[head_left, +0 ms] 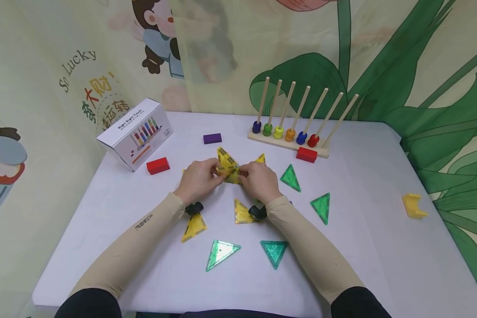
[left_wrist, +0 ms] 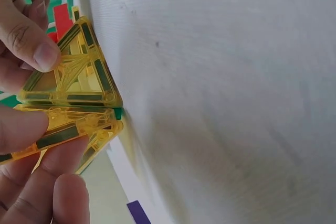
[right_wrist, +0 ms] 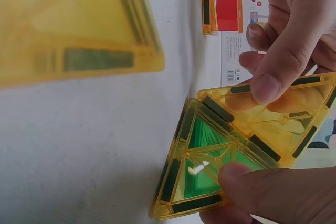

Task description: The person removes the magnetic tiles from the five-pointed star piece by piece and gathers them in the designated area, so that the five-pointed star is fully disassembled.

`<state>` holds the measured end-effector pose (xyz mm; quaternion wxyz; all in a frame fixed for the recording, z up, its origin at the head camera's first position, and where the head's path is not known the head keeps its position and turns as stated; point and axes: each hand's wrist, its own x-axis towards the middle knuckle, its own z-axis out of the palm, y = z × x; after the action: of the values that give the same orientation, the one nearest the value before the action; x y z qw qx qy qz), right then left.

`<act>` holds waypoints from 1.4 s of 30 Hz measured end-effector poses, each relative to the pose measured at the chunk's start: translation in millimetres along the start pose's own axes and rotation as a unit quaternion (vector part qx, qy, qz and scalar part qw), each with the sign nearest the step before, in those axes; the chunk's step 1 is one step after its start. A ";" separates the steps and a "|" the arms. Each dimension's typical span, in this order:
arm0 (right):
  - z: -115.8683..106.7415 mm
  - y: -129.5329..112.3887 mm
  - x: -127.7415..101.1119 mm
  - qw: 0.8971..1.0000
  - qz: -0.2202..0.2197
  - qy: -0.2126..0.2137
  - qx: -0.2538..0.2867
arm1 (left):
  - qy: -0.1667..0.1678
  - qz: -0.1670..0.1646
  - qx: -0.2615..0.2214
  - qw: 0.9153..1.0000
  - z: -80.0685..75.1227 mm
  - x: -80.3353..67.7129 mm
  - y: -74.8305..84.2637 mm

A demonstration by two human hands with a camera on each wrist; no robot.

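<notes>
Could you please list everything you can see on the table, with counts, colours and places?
Yellow translucent triangle tiles joined in a cluster: several, exact count unclear, table centre, held in both hands.
Loose yellow triangle tiles: two, near the wrists.
Green translucent triangle tiles: four, right and front.
Red rectangular blocks: two, one left, one by the rack.
Purple rectangular block: one, back centre.
Wooden peg rack with coloured beads: one, seven pegs, six beads, back right.
White cardboard box: one, back left.
Yellow arch-shaped block: one, far right.
Left hand: grip on the cluster.
Right hand: grip on the cluster.
</notes>
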<state>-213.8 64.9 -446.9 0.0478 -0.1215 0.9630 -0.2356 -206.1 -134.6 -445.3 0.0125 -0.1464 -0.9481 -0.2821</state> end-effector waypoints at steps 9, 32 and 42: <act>0.1 0.5 0.6 1.000 -0.010 0.012 -0.009 | -0.022 -0.023 -0.025 0.999 -3.0 -1.6 -5.0; 0.6 0.1 0.1 1.000 -0.009 0.013 -0.012 | -0.041 -0.043 -0.068 0.996 -12.2 -17.6 -10.9; 1.9 1.9 -0.6 1.000 -0.011 0.016 -0.006 | -0.048 -0.044 -0.058 0.996 -15.1 -22.0 -13.9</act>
<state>-213.3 65.8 -449.4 0.0295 -0.1283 0.9637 -0.2321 -189.9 -159.9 -442.3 -0.0535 -0.1184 -0.9351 -0.3298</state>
